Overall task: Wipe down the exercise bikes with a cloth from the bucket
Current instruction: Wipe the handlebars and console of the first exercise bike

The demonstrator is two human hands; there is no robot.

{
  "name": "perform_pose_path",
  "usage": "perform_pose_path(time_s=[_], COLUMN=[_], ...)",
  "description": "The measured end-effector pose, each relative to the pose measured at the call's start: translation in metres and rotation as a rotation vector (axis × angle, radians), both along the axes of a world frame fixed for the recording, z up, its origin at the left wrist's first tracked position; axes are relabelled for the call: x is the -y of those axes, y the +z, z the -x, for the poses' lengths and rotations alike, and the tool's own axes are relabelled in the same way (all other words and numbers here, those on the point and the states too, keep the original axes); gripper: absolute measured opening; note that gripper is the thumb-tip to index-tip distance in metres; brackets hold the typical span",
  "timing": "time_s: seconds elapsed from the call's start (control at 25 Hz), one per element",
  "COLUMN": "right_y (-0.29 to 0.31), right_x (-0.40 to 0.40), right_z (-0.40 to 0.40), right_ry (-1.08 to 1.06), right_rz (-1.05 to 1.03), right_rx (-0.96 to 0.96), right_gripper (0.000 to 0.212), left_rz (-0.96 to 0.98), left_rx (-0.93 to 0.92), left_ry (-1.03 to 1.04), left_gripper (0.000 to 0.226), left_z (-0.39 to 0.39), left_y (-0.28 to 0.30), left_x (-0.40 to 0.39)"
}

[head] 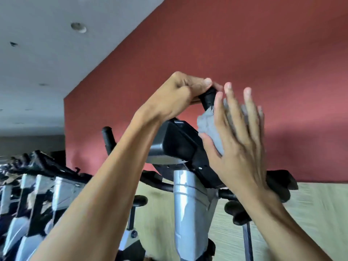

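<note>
Now your left hand is curled around the black handlebar grip at its top end, probably to keep the bar steady while you clean. Your right hand has the fingers straight and spread, and it presses the grey cloth with the palm against the back edge of the black console, just under that grip. So the two hands are near each other but not touching. The cloth is bunched between your palm and the bike, which I think gives more pressure on this small area. The silver post under the console looks not yet wiped, I cannot tell. More exercise bikes stand in a row at your left. The bucket is not in view.
</note>
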State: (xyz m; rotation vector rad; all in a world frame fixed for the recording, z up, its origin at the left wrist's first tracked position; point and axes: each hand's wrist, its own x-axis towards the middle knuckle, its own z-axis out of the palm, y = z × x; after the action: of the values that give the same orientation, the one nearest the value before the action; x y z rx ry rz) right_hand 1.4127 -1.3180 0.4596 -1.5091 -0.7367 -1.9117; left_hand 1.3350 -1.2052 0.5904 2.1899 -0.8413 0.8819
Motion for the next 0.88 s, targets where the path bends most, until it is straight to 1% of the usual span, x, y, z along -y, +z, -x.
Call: perform_pose_path(time_s=[0.08,0.16,0.28,0.36,0.4,0.48,0.56,0.6,0.64,0.72,0.8,0.88], right_y=[0.022,0.024,-0.01,-0.029,-0.026,0.004,0.032,0.033,0.027,-0.005,-0.026,-0.009], right_x=[-0.011,-0.019,-0.016,-0.015,-0.019,-0.027,-0.035,-0.036,-0.034,-0.025,-0.02,-0.025], right_z=[0.014,0.017,0.005,-0.001,-0.002,0.004,0.012,0.012,0.008,-0.001,-0.005,-0.003], right_ry=[-0.091,-0.16,-0.254,-0.327,-0.372,-0.432,-0.463,-0.462,-0.445,-0.425,-0.443,-0.481], right_rz=[-0.08,-0.12,-0.079,-0.071,-0.081,-0.124,-0.172,-0.178,-0.158,-0.1,-0.085,-0.094], right_rx=[-0.066,-0.065,-0.057,-0.048,-0.036,-0.026,-0.003,0.011,0.026,0.021,0.024,0.009], right_gripper=[0.076,0.078,0.077,0.077,0.076,0.072,0.07,0.069,0.069,0.069,0.071,0.073], left_rz=[0.073,0.099,0.1,0.09,0.09,0.114,0.143,0.152,0.162,0.181,0.187,0.176], left_rx=[-0.024,0.016,0.113,0.144,0.152,0.153,0.156,0.164,0.18,0.193,0.203,0.21], left_ry=[-0.111,-0.18,-0.235,-0.27,-0.289,-0.329,-0.368,-0.384,-0.393,-0.398,-0.391,-0.376], left_gripper=[0.035,0.037,0.038,0.039,0.04,0.045,0.051,0.053,0.055,0.056,0.056,0.054], left_z=[-0.004,-0.012,-0.021,-0.028,-0.031,-0.037,-0.041,-0.043,-0.046,-0.049,-0.05,-0.051], left_y=[-0.006,-0.01,-0.018,-0.019,-0.02,-0.021,-0.022,-0.024,-0.025,-0.026,-0.025,-0.025], left_x=[-0.006,-0.011,-0.014,-0.017,-0.018,-0.021,-0.021,-0.021,-0.021,-0.021,-0.021,-0.023])
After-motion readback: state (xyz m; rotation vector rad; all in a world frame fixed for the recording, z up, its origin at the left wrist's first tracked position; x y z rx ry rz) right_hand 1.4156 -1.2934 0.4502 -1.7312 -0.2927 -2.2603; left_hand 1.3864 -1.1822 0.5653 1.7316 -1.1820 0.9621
